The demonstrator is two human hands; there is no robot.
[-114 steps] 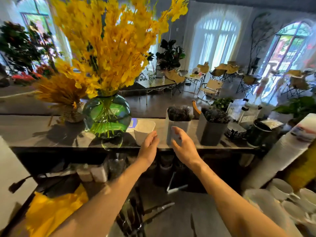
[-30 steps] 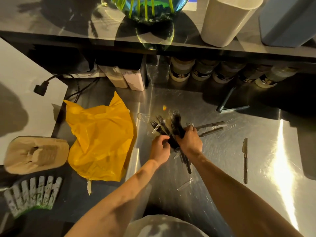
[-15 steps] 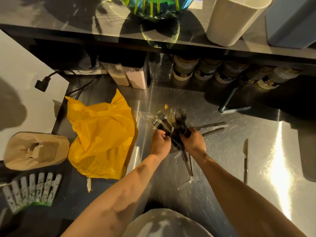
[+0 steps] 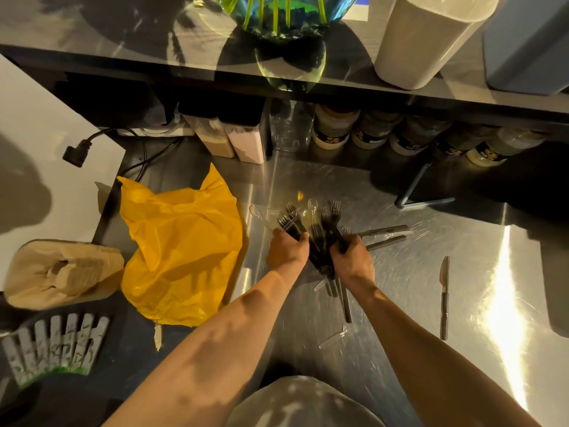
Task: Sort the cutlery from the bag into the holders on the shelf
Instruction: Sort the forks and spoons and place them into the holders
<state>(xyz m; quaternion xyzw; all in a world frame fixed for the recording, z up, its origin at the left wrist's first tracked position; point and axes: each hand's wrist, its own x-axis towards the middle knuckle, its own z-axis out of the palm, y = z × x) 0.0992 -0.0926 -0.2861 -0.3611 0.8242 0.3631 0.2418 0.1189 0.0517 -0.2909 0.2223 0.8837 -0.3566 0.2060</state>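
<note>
Gripping a bundle of cutlery (image 4: 323, 232) with both hands, I hold it just above the steel counter (image 4: 400, 318), in front of me. My left hand (image 4: 288, 251) is curled round the forks on the left of the bundle, their tines fanning up and away from me. My right hand (image 4: 352, 261) is closed round the dark handles on the right; a few handle ends stick out below it, towards me. At least one clear plastic spoon stands among the black forks.

The yellow bag (image 4: 181, 251) lies crumpled on the counter to the left of my left hand, near it but apart. A clear spoon (image 4: 258, 214) lies between the bag and the bundle. Two dark pieces (image 4: 385, 237) lie side by side just right of my right hand; I cannot tell what kind they are. One knife (image 4: 444, 291) lies alone further right, its blade pointing away from me. A small clear piece (image 4: 332, 337) lies nearer to me, below the bundle.

The shelf (image 4: 123, 41) runs across the top, above the counter. On it stand a cream holder (image 4: 425, 41) and a blue-grey holder (image 4: 529, 44) at the right, with a glass vase (image 4: 286, 13) to their left. A row of jars (image 4: 369, 134) sits under the shelf.
</note>
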